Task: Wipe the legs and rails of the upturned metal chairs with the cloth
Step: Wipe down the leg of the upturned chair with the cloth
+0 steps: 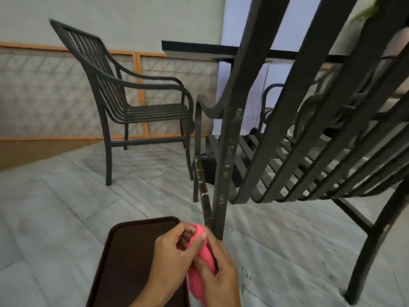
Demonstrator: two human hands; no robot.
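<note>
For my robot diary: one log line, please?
hands: left, right both grip pink cloth | place: beside dark metal chair leg | wiping: not yet

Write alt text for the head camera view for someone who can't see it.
Both hands, left hand and right hand, grip a pink cloth beside a scuffed chair leg. A brown tray lies on the floor; another metal chair stands behind.

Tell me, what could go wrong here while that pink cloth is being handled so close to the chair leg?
The dark metal chair leg looks flaked and rough, so the pink cloth, bunched between the left hand and right hand, might snag. The brown plastic tray lies on the floor underneath and could be knocked or stepped on.
</note>
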